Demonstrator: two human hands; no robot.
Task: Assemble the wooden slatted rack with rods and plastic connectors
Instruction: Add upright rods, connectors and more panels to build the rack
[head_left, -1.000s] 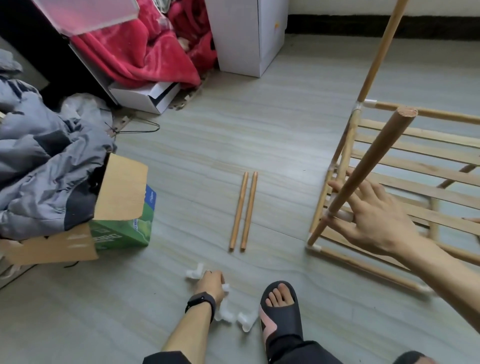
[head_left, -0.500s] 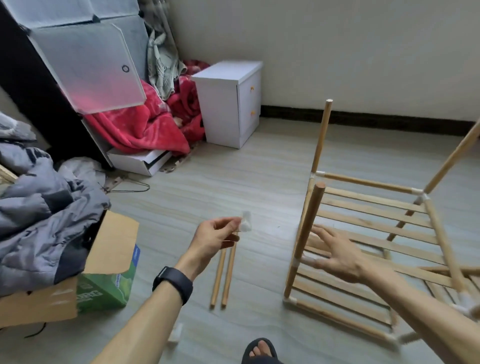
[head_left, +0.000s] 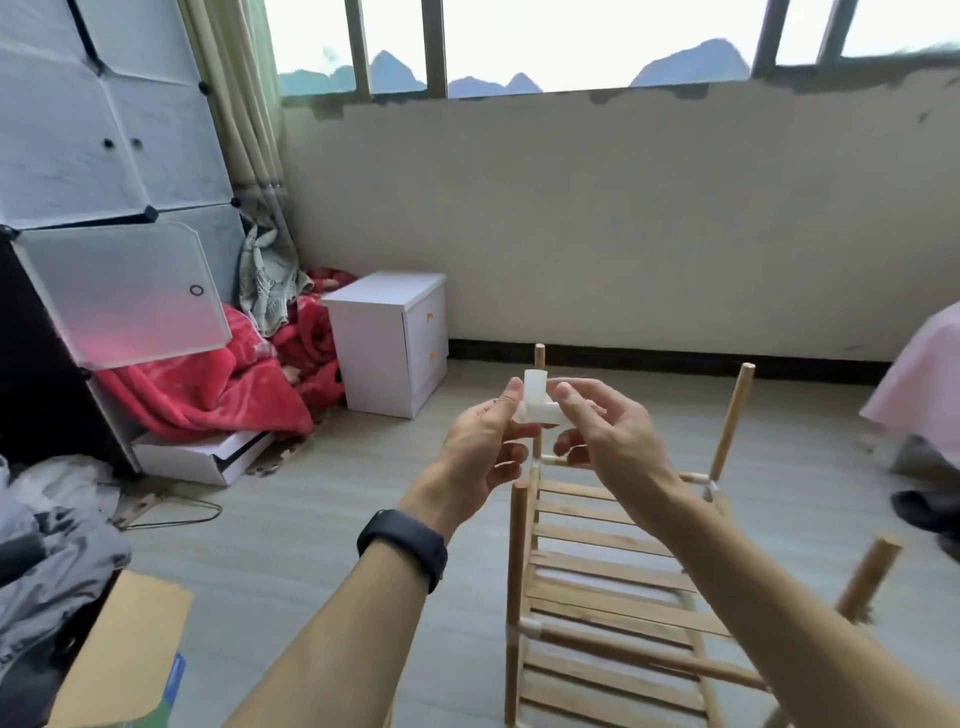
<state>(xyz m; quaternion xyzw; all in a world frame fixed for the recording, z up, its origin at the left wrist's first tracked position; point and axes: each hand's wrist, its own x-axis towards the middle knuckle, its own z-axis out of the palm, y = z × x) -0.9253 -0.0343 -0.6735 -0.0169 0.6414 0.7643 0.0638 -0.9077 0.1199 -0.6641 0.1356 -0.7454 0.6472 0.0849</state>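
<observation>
Head view: white connector (head_left: 537, 404) is pinched by left hand (head_left: 480, 444) and right hand (head_left: 605, 434) over rack (head_left: 602, 569). Fitting step judged in hand; next, socket to be aligned onto rack's near upright rod (head_left: 518, 545).

Bare floor (head_left: 322, 519) is lying open left of the rack (head_left: 602, 577), so a hand is passing freely there. Upright rods are standing at the rack's corners. The near-left rod (head_left: 517, 545) is ending below your left hand (head_left: 478, 441) and right hand (head_left: 608, 431), both pinching the white connector (head_left: 535, 402). A cardboard box (head_left: 124, 649) is blocking the floor's near-left corner, and a white cabinet (head_left: 395, 338) is standing by its far edge.
</observation>
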